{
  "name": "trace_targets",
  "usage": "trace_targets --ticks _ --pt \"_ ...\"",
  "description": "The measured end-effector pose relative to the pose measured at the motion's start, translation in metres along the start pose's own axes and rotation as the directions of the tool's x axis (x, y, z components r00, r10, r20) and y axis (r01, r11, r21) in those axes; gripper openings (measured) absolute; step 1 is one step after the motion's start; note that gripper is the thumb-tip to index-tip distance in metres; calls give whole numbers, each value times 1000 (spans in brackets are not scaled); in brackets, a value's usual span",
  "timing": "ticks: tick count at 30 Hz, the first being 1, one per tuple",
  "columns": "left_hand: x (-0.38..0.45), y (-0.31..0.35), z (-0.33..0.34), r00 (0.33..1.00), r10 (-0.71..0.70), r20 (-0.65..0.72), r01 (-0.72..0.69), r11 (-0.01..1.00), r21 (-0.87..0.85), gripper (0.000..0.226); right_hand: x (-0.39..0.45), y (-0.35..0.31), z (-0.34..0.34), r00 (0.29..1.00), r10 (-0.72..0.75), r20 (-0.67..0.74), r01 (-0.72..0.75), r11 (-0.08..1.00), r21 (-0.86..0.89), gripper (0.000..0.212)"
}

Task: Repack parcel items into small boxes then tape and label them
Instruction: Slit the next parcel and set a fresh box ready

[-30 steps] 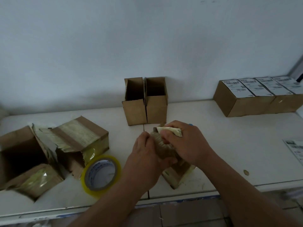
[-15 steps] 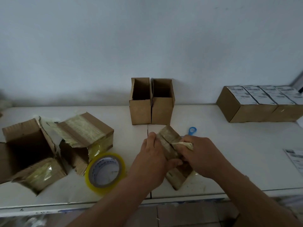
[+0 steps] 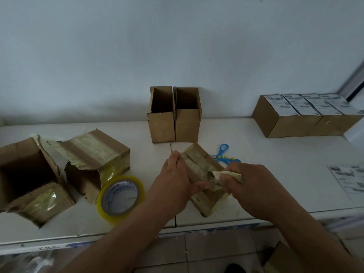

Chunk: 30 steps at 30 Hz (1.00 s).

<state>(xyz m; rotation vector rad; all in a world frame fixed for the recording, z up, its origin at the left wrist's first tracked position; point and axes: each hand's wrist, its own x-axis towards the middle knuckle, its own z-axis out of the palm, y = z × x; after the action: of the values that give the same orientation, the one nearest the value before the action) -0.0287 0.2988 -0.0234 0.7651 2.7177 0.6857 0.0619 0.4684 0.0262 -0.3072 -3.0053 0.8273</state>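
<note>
Both hands' fingers (image 3: 226, 177) around parcel (image 3: 199, 164)

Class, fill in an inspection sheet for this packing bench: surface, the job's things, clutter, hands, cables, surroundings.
Surface: white table, scuffed near the front edge.
Job's things: taped parcel held between both hands; two open small boxes upright at the wall; four labelled boxes in a row at right; tape roll; label sheet.
Clutter: two torn-open parcel boxes at left; blue scissors behind the parcel.
Hands: left hand grips the parcel; right hand pinches a peeled tape strip.
Cables: nothing seen.
Surroundings: plain wall; tiled floor.
</note>
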Motion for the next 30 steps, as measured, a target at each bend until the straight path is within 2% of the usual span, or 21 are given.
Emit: trace_targets --ticks 2,6,10,18,20,27,30 --pt "0 0 0 1000 6 -7 -6 1000 0 104 3 -3 5 998 17 55 -14 998 -65 27" --pt "1 1 0 1000 -1 8 1 1000 2 112 0 5 1 997 71 0 -71 996 46 28" --pt "1 2 1 1000 -9 8 9 1000 8 110 -4 2 -2 997 70 37 -71 997 22 28" --pt "1 7 -4 999 -19 32 20 1000 -9 116 -20 2 -13 992 123 -2 -123 991 58 33" --pt "1 7 -4 999 -25 22 25 1000 -15 113 -20 2 -10 992 124 29 -126 990 65 33" --pt "3 10 -2 998 -59 -5 59 996 -74 98 -34 8 -15 978 207 10 -204 953 223 23" --pt "3 12 -3 998 -65 5 66 995 -77 93 -38 8 -15 979 200 28 -202 962 182 23"
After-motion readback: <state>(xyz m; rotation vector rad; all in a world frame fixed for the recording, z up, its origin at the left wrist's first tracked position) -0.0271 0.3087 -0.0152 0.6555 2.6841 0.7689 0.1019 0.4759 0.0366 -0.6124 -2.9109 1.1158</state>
